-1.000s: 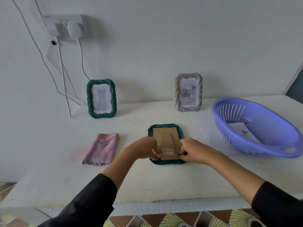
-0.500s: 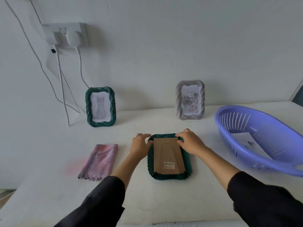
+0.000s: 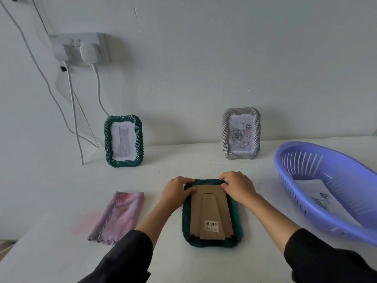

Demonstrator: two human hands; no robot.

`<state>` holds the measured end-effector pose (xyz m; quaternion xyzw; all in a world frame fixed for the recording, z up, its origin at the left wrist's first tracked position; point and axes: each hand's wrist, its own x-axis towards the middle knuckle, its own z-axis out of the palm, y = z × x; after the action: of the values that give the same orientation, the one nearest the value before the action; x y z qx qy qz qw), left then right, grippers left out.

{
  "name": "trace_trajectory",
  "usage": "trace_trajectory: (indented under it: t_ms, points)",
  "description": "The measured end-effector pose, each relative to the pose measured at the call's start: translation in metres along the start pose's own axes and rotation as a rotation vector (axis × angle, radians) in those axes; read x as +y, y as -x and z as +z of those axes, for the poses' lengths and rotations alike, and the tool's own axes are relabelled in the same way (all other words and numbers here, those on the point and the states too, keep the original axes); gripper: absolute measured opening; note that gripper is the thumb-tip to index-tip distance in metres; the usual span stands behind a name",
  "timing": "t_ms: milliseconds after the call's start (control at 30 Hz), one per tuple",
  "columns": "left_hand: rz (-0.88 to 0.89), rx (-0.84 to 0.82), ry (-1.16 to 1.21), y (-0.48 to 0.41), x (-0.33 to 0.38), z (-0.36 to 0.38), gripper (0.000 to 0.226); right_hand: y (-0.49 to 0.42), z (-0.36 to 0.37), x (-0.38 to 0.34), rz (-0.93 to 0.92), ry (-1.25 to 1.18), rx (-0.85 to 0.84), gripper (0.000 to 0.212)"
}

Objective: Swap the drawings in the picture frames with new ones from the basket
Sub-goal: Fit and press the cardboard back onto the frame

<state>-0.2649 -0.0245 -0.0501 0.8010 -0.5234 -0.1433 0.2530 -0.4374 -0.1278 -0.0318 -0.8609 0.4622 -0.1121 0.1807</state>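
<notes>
Left hand (image 3: 176,193), right hand (image 3: 238,187) moved from backing board (image 3: 210,209) middle to face-down frame (image 3: 237,217) far corners — fingers (image 3: 224,178) curled there.

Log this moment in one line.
left hand: grips far-left corner of face-down green frame; right hand: grips far-right corner; cardboard back: in place; basket: holds paper

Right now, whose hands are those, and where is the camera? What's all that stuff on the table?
The camera sits on a person's head, looking down at their own hands. No robot here. The left hand and right hand grip the top corners of a flat frame lying face down, its cardboard back up. On the table behind it stand a cat frame and a grey frame. A pink cloth lies left; a purple basket with paper inside sits right.
</notes>
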Motion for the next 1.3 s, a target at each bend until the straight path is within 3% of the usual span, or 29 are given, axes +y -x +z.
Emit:
trace_trajectory:
  t_ms: [900, 1300]
  points:
    - [0.009, -0.100, 0.068, -0.013, 0.004, -0.010, 0.037, 0.002, 0.006, -0.006, -0.010, -0.004, 0.013, 0.027]
    - [0.036, -0.088, 0.079, -0.010, 0.005, -0.010, 0.023, 0.004, 0.007, -0.007, -0.011, 0.005, 0.047, 0.028]
